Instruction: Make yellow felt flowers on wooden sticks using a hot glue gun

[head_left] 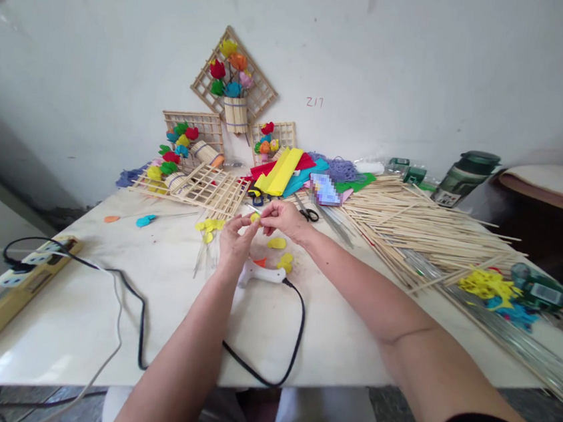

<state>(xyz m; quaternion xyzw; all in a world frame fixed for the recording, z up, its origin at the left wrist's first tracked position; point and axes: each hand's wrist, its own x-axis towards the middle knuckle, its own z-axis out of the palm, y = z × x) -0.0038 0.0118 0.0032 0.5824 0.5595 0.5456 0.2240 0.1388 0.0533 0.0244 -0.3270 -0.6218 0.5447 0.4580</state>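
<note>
Between my fingertips, over the middle of the table, is a small yellow crepe-paper petal (pixel 254 217). My left hand (pixel 234 238) pinches it from the left, and my right hand (pixel 286 222) pinches it from the right. Just below the hands lies a white glue gun (pixel 269 275) with an orange tip, partly behind my left forearm. More yellow petals (pixel 209 227) are piled left of my left hand, above some thin wires (pixel 199 259). Loose yellow petals (pixel 277 243) also lie under my right hand. Black-handled scissors (pixel 310 214) rest beyond my right wrist.
Stick lattices with paper flowers (pixel 235 78) stand at the back. Folded coloured paper (pixel 280 170) and many thin wooden sticks (pixel 421 226) lie behind and right. A power strip (pixel 15 297) sits at left. The glue gun's black cord (pixel 299 334) loops in front. A dark bottle (pixel 466 180) stands at right.
</note>
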